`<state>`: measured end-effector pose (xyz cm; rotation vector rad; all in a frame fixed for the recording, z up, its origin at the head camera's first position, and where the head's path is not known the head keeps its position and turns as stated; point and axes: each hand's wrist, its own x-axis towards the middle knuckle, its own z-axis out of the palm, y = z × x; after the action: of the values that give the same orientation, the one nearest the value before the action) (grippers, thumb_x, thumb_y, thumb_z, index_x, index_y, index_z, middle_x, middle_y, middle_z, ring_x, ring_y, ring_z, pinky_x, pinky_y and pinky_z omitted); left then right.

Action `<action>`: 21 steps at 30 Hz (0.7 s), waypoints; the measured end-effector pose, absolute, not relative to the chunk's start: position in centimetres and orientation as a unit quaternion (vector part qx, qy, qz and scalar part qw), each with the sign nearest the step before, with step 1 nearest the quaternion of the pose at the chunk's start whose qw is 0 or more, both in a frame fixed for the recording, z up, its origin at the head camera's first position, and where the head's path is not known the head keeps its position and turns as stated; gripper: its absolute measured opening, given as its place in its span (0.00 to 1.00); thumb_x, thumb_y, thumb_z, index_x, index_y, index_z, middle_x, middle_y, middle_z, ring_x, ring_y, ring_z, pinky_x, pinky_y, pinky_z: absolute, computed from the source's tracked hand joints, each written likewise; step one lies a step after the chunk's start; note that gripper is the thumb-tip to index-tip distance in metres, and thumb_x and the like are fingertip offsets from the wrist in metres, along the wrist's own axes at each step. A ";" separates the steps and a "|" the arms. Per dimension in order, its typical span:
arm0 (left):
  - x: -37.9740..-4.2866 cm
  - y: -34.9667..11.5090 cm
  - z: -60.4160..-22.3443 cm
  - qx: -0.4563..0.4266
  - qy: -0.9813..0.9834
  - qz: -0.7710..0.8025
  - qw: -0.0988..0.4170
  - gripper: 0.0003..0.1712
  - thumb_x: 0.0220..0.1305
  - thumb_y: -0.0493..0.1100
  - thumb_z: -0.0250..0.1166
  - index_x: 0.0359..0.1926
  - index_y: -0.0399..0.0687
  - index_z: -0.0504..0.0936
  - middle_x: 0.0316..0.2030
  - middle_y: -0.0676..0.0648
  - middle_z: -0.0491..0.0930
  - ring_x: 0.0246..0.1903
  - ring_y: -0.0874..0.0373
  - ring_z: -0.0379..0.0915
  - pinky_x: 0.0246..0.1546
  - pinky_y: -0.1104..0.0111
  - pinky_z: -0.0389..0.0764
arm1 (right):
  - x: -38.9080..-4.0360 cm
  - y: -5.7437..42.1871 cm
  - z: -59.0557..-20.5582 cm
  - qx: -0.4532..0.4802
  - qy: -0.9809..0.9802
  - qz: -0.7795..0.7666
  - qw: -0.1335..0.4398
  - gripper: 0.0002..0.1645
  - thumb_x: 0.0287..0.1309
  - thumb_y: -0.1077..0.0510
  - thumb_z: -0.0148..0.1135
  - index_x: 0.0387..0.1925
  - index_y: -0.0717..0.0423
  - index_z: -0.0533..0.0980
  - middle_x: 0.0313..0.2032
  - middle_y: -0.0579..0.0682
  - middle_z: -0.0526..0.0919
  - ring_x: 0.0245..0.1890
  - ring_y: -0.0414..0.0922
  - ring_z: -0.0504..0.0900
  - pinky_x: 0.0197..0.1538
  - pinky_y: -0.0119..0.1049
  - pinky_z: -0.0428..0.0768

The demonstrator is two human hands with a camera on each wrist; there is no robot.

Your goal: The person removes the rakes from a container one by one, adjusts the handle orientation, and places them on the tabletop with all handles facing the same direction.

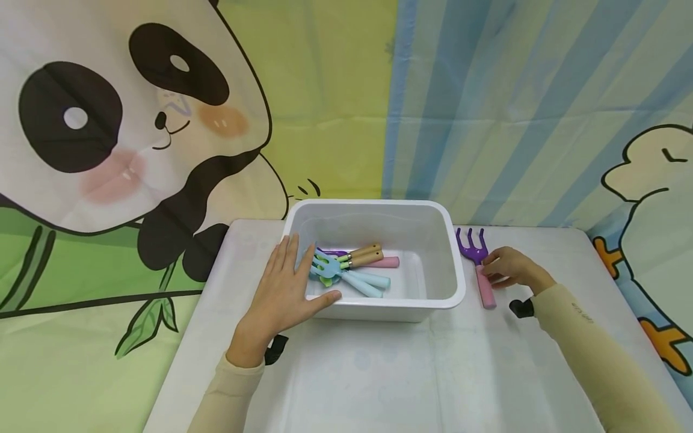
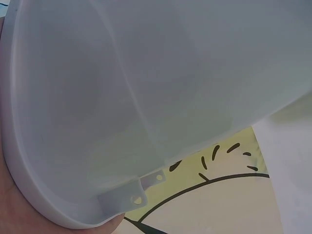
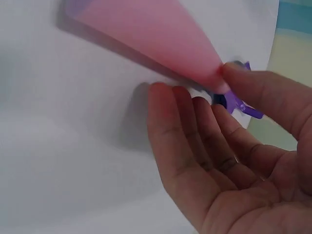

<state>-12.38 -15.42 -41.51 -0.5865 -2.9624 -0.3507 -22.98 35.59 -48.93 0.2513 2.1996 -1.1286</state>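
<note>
My left hand (image 1: pixel 284 282) rests over the near left corner of a white plastic bin (image 1: pixel 379 304), its fingers spread and straight and its thumb along the near rim. The left wrist view shows the bin's outer wall (image 2: pixel 146 97) up close. At the bin's right lies a small garden hand fork with purple tines (image 1: pixel 474 249) and a pink handle (image 1: pixel 485 288), tines pointing away. My right hand (image 1: pixel 511 267) is at this handle near the tines. In the right wrist view the thumb (image 3: pixel 263 87) touches the handle's edge, while the other fingers extend loosely beside it.
Inside the bin, several small garden tools lie in a pile: light blue ones (image 1: pixel 365 281), wooden-handled ones (image 1: pixel 365 257) and one with a pink handle (image 1: pixel 387 262). A white-covered table (image 1: pixel 379 373) bears the bin. Behind it hangs a printed cartoon curtain (image 1: pixel 330 108).
</note>
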 end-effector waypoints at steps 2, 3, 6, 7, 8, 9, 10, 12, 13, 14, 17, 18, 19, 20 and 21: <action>-12.4 -15.4 -41.5 -0.192 -0.973 -0.115 0.050 0.66 0.56 0.86 0.44 0.78 0.41 0.53 0.77 0.33 0.38 0.76 0.40 0.28 0.74 0.51 0.35 | -23.1 35.6 -48.1 0.087 0.844 -0.424 0.317 0.26 0.67 0.63 0.61 0.57 0.77 0.65 0.45 0.65 0.78 0.44 0.57 0.80 0.50 0.52 0.83; -12.4 -15.4 -41.5 -0.192 -0.973 -0.115 0.049 0.66 0.56 0.86 0.44 0.78 0.41 0.53 0.77 0.33 0.38 0.76 0.40 0.28 0.74 0.51 0.35 | -23.2 35.6 -47.6 0.083 0.847 -0.422 0.313 0.26 0.67 0.63 0.60 0.59 0.77 0.64 0.47 0.66 0.77 0.45 0.58 0.80 0.50 0.52 0.83; -12.4 -15.4 -41.5 -0.192 -0.974 -0.114 0.046 0.66 0.56 0.86 0.44 0.78 0.41 0.53 0.77 0.33 0.38 0.76 0.40 0.27 0.74 0.51 0.35 | -23.3 35.6 -45.8 0.055 0.856 -0.421 0.296 0.29 0.70 0.62 0.57 0.63 0.79 0.61 0.54 0.72 0.73 0.51 0.64 0.78 0.51 0.52 0.82; -12.4 -15.4 -41.5 -0.192 -0.974 -0.114 0.045 0.66 0.56 0.86 0.44 0.78 0.41 0.53 0.77 0.33 0.38 0.76 0.40 0.27 0.74 0.51 0.34 | -23.4 35.5 -45.0 0.044 0.858 -0.423 0.289 0.30 0.71 0.61 0.56 0.63 0.79 0.60 0.56 0.74 0.71 0.52 0.65 0.78 0.51 0.52 0.82; -12.4 -15.4 -41.4 -0.193 -0.974 -0.114 0.044 0.66 0.56 0.86 0.44 0.78 0.41 0.52 0.77 0.33 0.37 0.76 0.40 0.27 0.74 0.51 0.34 | -23.4 35.3 -44.1 0.032 0.861 -0.423 0.282 0.30 0.72 0.61 0.55 0.64 0.79 0.60 0.57 0.75 0.70 0.53 0.65 0.77 0.52 0.53 0.82; -12.4 -15.4 -41.4 -0.193 -0.974 -0.114 0.044 0.66 0.56 0.86 0.44 0.78 0.41 0.52 0.77 0.33 0.38 0.76 0.40 0.27 0.74 0.51 0.34 | -23.5 35.1 -43.3 0.020 0.863 -0.425 0.273 0.30 0.72 0.60 0.55 0.64 0.78 0.60 0.58 0.75 0.69 0.52 0.65 0.78 0.52 0.53 0.81; -12.4 -15.4 -41.4 -0.193 -0.974 -0.113 0.044 0.66 0.56 0.86 0.43 0.78 0.41 0.52 0.77 0.33 0.37 0.76 0.40 0.27 0.74 0.51 0.34 | -23.5 34.9 -42.4 0.006 0.866 -0.425 0.263 0.30 0.72 0.60 0.55 0.64 0.78 0.60 0.58 0.75 0.70 0.51 0.64 0.78 0.52 0.53 0.81; -12.4 -15.3 -41.4 -0.193 -0.974 -0.111 0.045 0.66 0.56 0.86 0.43 0.78 0.41 0.52 0.77 0.33 0.38 0.76 0.40 0.27 0.74 0.51 0.35 | -23.8 34.2 -40.6 -0.018 0.872 -0.426 0.242 0.28 0.72 0.59 0.56 0.63 0.76 0.62 0.55 0.72 0.73 0.48 0.59 0.81 0.51 0.52 0.82; -12.4 -15.3 -41.4 -0.192 -0.974 -0.110 0.046 0.66 0.56 0.86 0.43 0.78 0.41 0.52 0.77 0.33 0.38 0.76 0.40 0.27 0.74 0.51 0.35 | -23.9 33.7 -39.7 -0.031 0.874 -0.426 0.233 0.27 0.72 0.59 0.56 0.62 0.75 0.63 0.54 0.70 0.74 0.46 0.56 0.81 0.50 0.52 0.82; -12.4 -15.3 -41.4 -0.192 -0.974 -0.110 0.046 0.66 0.56 0.86 0.44 0.78 0.40 0.52 0.77 0.33 0.38 0.76 0.40 0.27 0.74 0.51 0.35 | -24.0 33.3 -38.8 -0.042 0.876 -0.424 0.224 0.26 0.72 0.59 0.57 0.62 0.74 0.64 0.52 0.67 0.76 0.45 0.54 0.82 0.50 0.51 0.83; -12.4 -15.3 -41.4 -0.191 -0.974 -0.111 0.046 0.67 0.55 0.86 0.44 0.78 0.40 0.53 0.77 0.33 0.38 0.76 0.40 0.27 0.74 0.51 0.35 | -24.3 31.6 -36.2 -0.069 0.879 -0.422 0.212 0.25 0.72 0.57 0.58 0.61 0.71 0.66 0.47 0.61 0.78 0.42 0.51 0.81 0.49 0.50 0.83; -12.4 -15.4 -41.4 -0.191 -0.974 -0.112 0.046 0.67 0.55 0.86 0.44 0.78 0.40 0.53 0.77 0.33 0.38 0.76 0.40 0.27 0.74 0.51 0.35 | -24.4 31.0 -35.4 -0.075 0.879 -0.422 0.211 0.25 0.71 0.57 0.58 0.61 0.70 0.66 0.46 0.60 0.78 0.42 0.52 0.81 0.50 0.50 0.83; -12.4 -15.4 -41.4 -0.191 -0.974 -0.112 0.045 0.67 0.55 0.86 0.44 0.78 0.40 0.53 0.77 0.33 0.38 0.76 0.40 0.27 0.74 0.51 0.35 | -24.4 30.3 -34.6 -0.083 0.879 -0.420 0.211 0.26 0.71 0.56 0.59 0.61 0.69 0.67 0.46 0.60 0.78 0.43 0.52 0.81 0.50 0.49 0.83; -12.4 -15.4 -41.4 -0.190 -0.974 -0.112 0.044 0.67 0.55 0.87 0.44 0.78 0.41 0.52 0.77 0.33 0.38 0.76 0.40 0.27 0.74 0.51 0.35 | -24.4 29.6 -33.8 -0.090 0.879 -0.419 0.211 0.25 0.71 0.56 0.59 0.61 0.68 0.67 0.46 0.59 0.78 0.43 0.53 0.81 0.50 0.49 0.83; -12.4 -15.4 -41.4 -0.189 -0.975 -0.112 0.043 0.67 0.55 0.87 0.44 0.78 0.41 0.52 0.77 0.33 0.38 0.76 0.40 0.27 0.74 0.51 0.35 | -24.5 28.9 -33.1 -0.097 0.876 -0.421 0.213 0.25 0.71 0.56 0.59 0.61 0.67 0.67 0.46 0.60 0.78 0.44 0.54 0.81 0.51 0.50 0.82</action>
<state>-12.43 -15.40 -41.42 -0.5792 -2.9806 -0.3418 -24.47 28.90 -33.11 -0.2701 2.4328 -1.1686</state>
